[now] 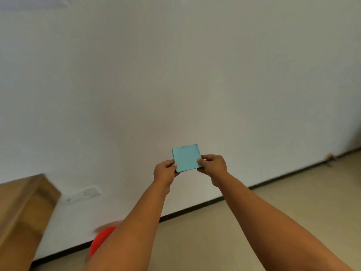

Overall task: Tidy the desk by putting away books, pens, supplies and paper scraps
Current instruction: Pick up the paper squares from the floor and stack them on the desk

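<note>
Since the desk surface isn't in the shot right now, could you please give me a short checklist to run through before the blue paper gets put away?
1. Left hand pinches the blue paper square at its left edge: ok.
2. Right hand pinches its right edge: ok.
3. Paper held flat and uncrumpled, in front of the wall: ok.
4. One sheet or several: cannot tell; a second edge shows on the left.
5. Place to put it in view: not ok; only a wooden furniture corner and a blurred red object by the floor show.
6. Path to the desk top: cannot tell; it is out of view.
</note>
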